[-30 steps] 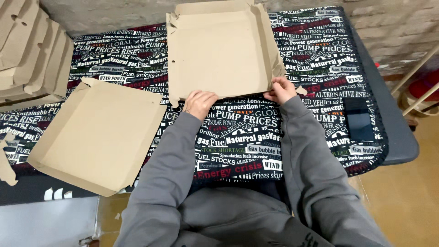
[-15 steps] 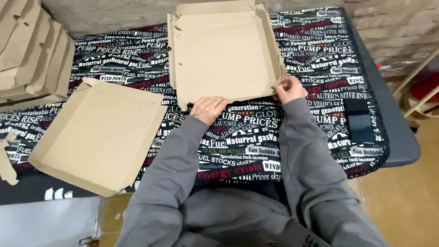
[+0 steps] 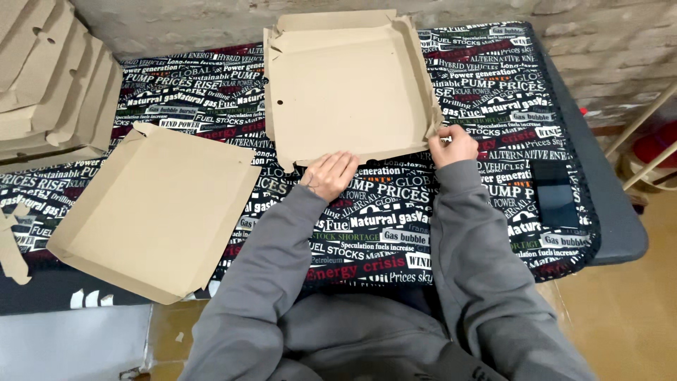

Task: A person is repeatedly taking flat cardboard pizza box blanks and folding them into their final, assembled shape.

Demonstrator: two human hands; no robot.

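A flat brown cardboard box blank (image 3: 345,81) with raised side flaps lies on the printed tablecloth (image 3: 486,92) in front of me. My left hand (image 3: 330,173) rests flat at the blank's near edge, fingers together and touching the cardboard. My right hand (image 3: 453,144) pinches the near right corner flap of the same blank. Both arms wear grey sleeves.
A second folded cardboard tray (image 3: 155,208) lies at the left, overhanging the table's front edge. A stack of cardboard boxes (image 3: 49,92) stands at the far left. A dark phone (image 3: 553,194) lies on the cloth at the right. A brick wall runs behind.
The box blank has slid toward me and my hands have drawn back with it. My right hand has shifted along to the near right corner flap.
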